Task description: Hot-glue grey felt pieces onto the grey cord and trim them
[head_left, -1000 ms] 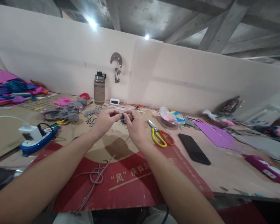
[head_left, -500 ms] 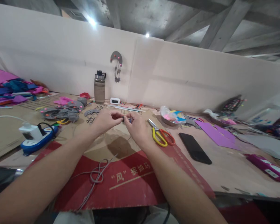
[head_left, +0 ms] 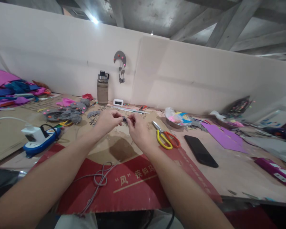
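Small dark piece (head_left: pixel 124 119) is pinched by fingertips of left hand (head_left: pixel 109 122) and right hand (head_left: pixel 137 126), held close together over printed cardboard (head_left: pixel 138 198), where cord (head_left: pixel 91 200) is looped, scissors (head_left: pixel 161 131) laid at right, black phone (head_left: pixel 201 151) beside them on the surface (head_left: pixel 228 173)

left fingers (head_left: pixel 118 120), right fingers (head_left: pixel 131 122): pinching small dark piece (head_left: pixel 124 119) | scissors (head_left: pixel 161 130): near phone (head_left: pixel 200 151)

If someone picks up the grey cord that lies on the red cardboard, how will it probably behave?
The grey cord will probably hang limp, since it lies in loose curves on the red cardboard. It looks thin, so it is likely light. Its strands cross and loop, so it may snag on itself when lifted.
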{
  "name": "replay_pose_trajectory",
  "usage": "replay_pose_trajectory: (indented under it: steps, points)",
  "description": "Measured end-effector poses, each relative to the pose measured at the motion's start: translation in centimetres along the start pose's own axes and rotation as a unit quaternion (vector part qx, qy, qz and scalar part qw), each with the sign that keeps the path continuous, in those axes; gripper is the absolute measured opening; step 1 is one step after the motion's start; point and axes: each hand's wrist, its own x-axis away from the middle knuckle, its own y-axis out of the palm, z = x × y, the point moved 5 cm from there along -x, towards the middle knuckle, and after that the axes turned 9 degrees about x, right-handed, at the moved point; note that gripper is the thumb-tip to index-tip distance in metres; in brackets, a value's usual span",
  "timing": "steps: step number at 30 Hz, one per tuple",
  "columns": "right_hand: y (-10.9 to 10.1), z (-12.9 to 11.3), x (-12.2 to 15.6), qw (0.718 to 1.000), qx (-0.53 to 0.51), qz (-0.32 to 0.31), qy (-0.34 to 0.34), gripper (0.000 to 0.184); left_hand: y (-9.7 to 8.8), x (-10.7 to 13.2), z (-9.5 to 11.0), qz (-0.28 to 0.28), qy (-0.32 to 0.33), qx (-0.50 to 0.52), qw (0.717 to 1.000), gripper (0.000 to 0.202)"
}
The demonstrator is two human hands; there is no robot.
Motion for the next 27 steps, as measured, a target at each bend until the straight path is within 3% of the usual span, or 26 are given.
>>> replay_pose_trajectory:
  steps: [5, 14, 22, 27]
  points:
    - [0.4, -0.4, 0.2, 1.0, -0.013, -0.001, -0.024, 0.008, 0.2, -0.3, -0.9, 0.007, -0.044, 0.099, 0.994, 0.01]
    - [0.8, 0.2, 0.0, 0.999, -0.041, 0.023, -0.007, 0.009, 0.8, -0.4, -2.2, 0.006, -0.115, 0.275, 0.954, 0.014]
    - [1.0, 1.1, -0.2, 0.987, -0.117, 0.008, 0.112, 0.014, 1.1, -0.4, -2.5, 0.003, -0.141, 0.329, 0.934, 0.015]
    - [1.4, 2.0, -0.4, 0.979, -0.141, 0.003, 0.15, 0.023, 1.4, -0.3, -2.1, 0.001, -0.133, 0.335, 0.933, 0.014]
